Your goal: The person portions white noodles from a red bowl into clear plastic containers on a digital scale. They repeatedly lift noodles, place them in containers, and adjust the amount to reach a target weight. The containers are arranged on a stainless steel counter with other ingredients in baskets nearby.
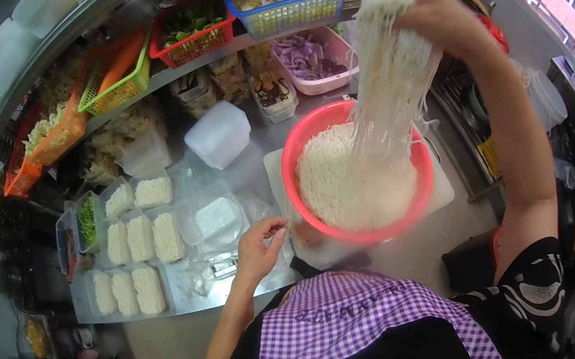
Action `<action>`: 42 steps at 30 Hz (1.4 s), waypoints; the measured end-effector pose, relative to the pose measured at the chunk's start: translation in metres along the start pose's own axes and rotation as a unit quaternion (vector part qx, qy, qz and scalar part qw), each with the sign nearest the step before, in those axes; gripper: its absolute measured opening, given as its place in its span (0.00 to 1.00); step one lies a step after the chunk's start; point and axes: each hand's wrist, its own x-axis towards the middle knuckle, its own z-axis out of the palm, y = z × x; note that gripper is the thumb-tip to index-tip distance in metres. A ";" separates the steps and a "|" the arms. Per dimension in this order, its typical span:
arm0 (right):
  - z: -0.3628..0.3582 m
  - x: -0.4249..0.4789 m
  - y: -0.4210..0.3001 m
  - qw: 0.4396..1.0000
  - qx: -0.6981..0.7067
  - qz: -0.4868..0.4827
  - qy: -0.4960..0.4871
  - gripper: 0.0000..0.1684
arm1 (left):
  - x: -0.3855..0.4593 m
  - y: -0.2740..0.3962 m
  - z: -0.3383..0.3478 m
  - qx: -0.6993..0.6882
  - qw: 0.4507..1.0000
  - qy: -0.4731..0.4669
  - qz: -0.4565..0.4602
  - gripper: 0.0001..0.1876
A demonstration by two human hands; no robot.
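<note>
My right hand (422,11) is raised high, closed on a long bunch of white noodles (389,71) that hangs down into a red plastic basket (295,201). More noodles (332,172) fill the basket, which rests on a white cutting board (439,185). My left hand (261,246) is left of the basket with thumb and fingertips close together; whether they touch is unclear, and no object shows in it. Beyond it a clear plastic container (214,217) sits on a scale, whose display (224,267) faces me. Several clear containers of portioned noodles (140,238) stand at the left.
An upturned stack of translucent containers (218,134) stands behind the scale. A pink basket of sliced purple onions (317,83) is behind the red one. Baskets of vegetables, one blue (294,13) and one red (194,47), line the shelf above. A tub of cut greens (87,221) stands left.
</note>
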 end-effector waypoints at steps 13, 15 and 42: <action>-0.102 0.057 -0.133 0.969 0.021 -0.158 0.191 0.10 | 0.118 0.119 -0.048 -0.116 0.979 0.028 0.165 0.30; -0.102 0.060 -0.136 0.966 0.046 -0.169 0.192 0.10 | 0.150 0.160 -0.051 -0.172 0.957 0.039 0.228 0.47; 0.219 0.096 -0.156 0.953 0.202 -0.185 -0.130 0.15 | 0.070 -0.032 -0.151 -0.195 0.969 -0.115 -0.096 0.14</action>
